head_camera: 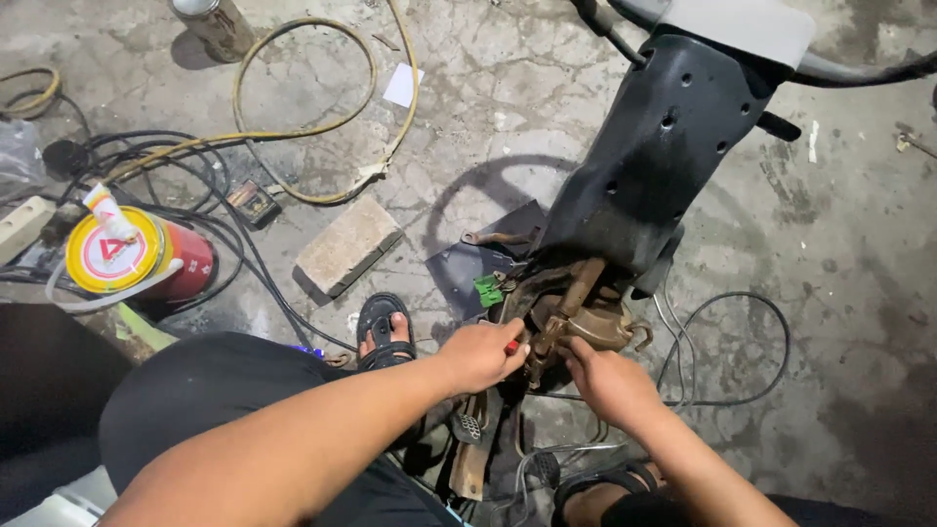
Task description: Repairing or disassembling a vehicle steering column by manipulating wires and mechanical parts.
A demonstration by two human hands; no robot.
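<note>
Head camera looks straight down at a cracked concrete floor [508, 107], where a black steering column cover [654, 156] of a vehicle slants from the upper right down toward the middle of the view. At its lower end sits a rusty brown metal assembly [586, 317], and its long axis follows the same slant as the cover, running from upper right down to lower left, toward the person. Off to the left lie a coil of yellow hose [322, 117], a tangle of black cables [185, 185], a red can with a yellow lid [127, 259], and a grey paving brick [348, 246] between the can and the column. A thin grey wire [752, 342] loops on the floor at the right.

Both hands meet at the lower end of the rusty assembly. The left hand [478, 353] comes in from the lower left, fingers curled tight around a small red-handled tool [510, 346] whose tip points into the metalwork; only a bit of red shows past the knuckles. The right hand [610, 381] lies just beside it, directly under the assembly and touching its underside, fingers bent, though whether they pinch a part I cannot tell. A sandalled foot [384, 334] rests left of the hands
</note>
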